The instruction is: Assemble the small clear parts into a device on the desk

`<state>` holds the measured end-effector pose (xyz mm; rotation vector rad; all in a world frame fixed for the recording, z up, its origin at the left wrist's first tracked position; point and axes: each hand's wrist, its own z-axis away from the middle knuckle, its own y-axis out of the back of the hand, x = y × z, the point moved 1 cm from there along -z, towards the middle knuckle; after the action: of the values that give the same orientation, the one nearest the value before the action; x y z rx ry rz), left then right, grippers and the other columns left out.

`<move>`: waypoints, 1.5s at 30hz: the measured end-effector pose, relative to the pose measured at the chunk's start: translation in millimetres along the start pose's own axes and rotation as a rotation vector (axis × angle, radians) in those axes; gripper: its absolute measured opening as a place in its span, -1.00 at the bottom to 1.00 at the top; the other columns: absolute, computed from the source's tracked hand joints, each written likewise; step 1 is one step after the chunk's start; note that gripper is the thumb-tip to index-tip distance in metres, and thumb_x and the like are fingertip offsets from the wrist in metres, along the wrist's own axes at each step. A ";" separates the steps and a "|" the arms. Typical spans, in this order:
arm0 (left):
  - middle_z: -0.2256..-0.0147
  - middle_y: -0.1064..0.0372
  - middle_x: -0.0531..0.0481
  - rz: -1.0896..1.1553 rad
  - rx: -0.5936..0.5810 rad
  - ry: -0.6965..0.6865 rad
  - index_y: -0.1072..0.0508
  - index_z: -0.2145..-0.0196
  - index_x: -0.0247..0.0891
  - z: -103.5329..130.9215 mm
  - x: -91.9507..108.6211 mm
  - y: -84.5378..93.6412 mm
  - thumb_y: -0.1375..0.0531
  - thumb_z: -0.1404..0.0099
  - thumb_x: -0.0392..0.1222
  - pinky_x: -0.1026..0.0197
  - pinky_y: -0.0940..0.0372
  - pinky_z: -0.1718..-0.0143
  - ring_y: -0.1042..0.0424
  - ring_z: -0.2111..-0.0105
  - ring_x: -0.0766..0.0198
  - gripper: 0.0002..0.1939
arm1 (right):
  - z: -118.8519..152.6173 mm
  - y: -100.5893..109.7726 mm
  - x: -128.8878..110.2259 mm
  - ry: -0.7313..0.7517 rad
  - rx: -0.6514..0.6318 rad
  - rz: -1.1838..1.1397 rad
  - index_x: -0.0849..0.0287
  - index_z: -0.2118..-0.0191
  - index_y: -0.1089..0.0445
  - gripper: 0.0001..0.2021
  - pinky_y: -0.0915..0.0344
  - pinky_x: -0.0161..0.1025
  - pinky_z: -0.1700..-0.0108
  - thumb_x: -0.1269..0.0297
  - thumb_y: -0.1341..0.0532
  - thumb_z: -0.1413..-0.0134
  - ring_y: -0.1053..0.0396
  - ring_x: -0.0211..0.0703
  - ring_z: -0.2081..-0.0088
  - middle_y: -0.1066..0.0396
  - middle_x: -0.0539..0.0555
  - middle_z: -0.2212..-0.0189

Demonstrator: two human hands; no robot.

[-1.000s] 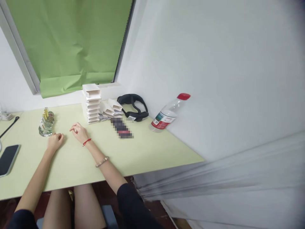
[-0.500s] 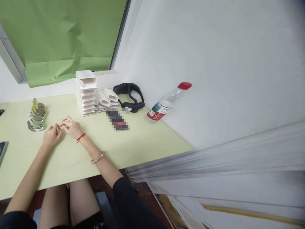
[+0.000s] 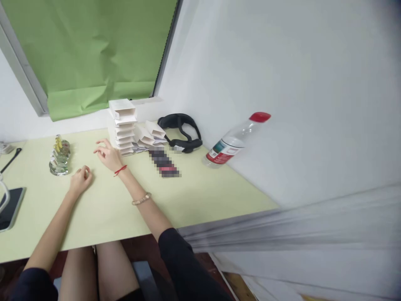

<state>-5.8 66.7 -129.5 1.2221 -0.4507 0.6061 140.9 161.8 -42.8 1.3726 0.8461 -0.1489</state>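
Note:
My left hand (image 3: 81, 180) rests on the pale yellow table with its fingers curled in, and nothing shows in it. Raised a little above the table, my right hand (image 3: 108, 155) has its fingers apart and bent, holding nothing. Left of both hands stands a row of small glass bottles (image 3: 59, 159), some with yellow parts. Behind my right hand rises a stack of white open-ended boxes (image 3: 123, 129). More white boxes (image 3: 150, 134) lie in a heap beside that stack.
A black headset (image 3: 180, 129) sits near the wall. In front of it lies a blurred-out dark and red item (image 3: 164, 162). A clear bottle with a red cap (image 3: 233, 144) stands at the right. A dark-screened device (image 3: 11, 209) and a cable (image 3: 12, 159) are on the left.
My hands, whose fingertips were close together, have moved apart. The right one has gone up and away toward the boxes. The view has shifted slightly left.

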 end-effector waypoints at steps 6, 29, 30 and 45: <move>0.43 -0.29 0.03 -0.059 -0.037 -0.006 -0.34 0.17 -0.28 4.4 1.0 -5.5 -0.02 -0.30 -0.14 0.28 -0.09 0.36 -0.29 0.42 0.32 -0.78 | -29.8 64.2 5.4 -0.074 0.441 -0.108 0.24 0.34 -0.47 -0.78 -0.26 -0.36 0.40 0.46 -0.07 -0.11 -0.27 -0.38 0.44 -0.27 0.15 0.01; 0.37 -0.35 -0.06 -0.250 -0.144 -0.046 -0.33 0.08 -0.27 14.7 16.8 -6.5 0.01 -0.35 -0.14 0.20 -0.15 0.32 -0.38 0.22 0.19 -0.73 | -24.4 99.4 23.1 0.041 0.279 -0.008 0.26 0.14 -0.48 -0.71 -0.43 -0.16 0.12 0.36 -0.10 -0.05 -0.32 -0.05 -0.02 -0.33 0.21 0.01; 0.38 -0.35 -0.06 -0.237 -0.146 -0.042 -0.32 0.07 -0.27 14.9 16.9 -6.6 0.01 -0.35 -0.14 0.20 -0.15 0.32 -0.38 0.22 0.18 -0.73 | -24.4 101.0 19.0 0.085 0.288 -0.006 0.25 0.13 -0.48 -0.71 -0.42 -0.15 0.09 0.36 -0.09 -0.06 -0.32 -0.05 -0.03 -0.32 0.21 0.01; -0.14 -0.10 -0.34 0.053 0.236 -0.028 -0.02 -0.22 -0.37 19.9 5.0 -5.8 -0.23 -0.07 0.25 0.20 -0.30 0.31 -0.39 0.10 0.07 -0.05 | -17.0 65.2 -39.2 0.118 -0.335 -0.241 0.23 0.44 -0.51 -0.84 -0.36 -0.30 0.21 0.48 -0.17 0.01 -0.39 -0.22 0.23 -0.42 0.11 0.23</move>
<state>1.7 47.4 -124.9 1.4482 -0.4450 0.7033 142.0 177.8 33.5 0.9715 1.0819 -0.1067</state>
